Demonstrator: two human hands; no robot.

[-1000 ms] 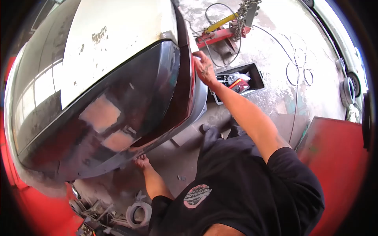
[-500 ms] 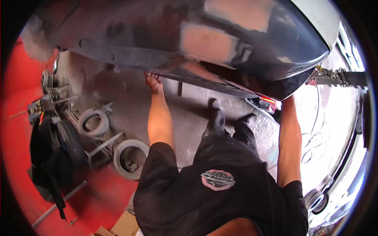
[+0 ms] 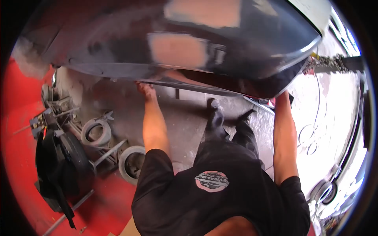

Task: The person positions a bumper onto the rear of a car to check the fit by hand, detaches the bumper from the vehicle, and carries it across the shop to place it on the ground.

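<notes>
A large dark car bumper (image 3: 118,51) with pale orange-pink patches fills the upper view. My left hand (image 3: 146,89) is at its lower edge, fingers curled and closed around that edge. My right hand (image 3: 282,96) reaches up to the bumper's right lower corner; its fingers are hidden behind the panel. Just beside the right wrist a small dark object (image 3: 291,100) shows in part. A red lamp-like piece (image 3: 271,102) peeks out below the bumper, near the right hand.
Dusty tyres (image 3: 96,132) and metal frames (image 3: 106,152) stand on the left, beside a black plastic part (image 3: 49,173). A chain (image 3: 327,63) hangs around a metal bar (image 3: 352,63) at right. A cable (image 3: 307,135) lies on the floor. Cardboard (image 3: 128,229) sits at the bottom.
The bumper and both hands have shifted left in view, and the bumper's right corner sits slightly higher. Less of the red lamp-like piece shows. My left hand stays at the lower edge.
</notes>
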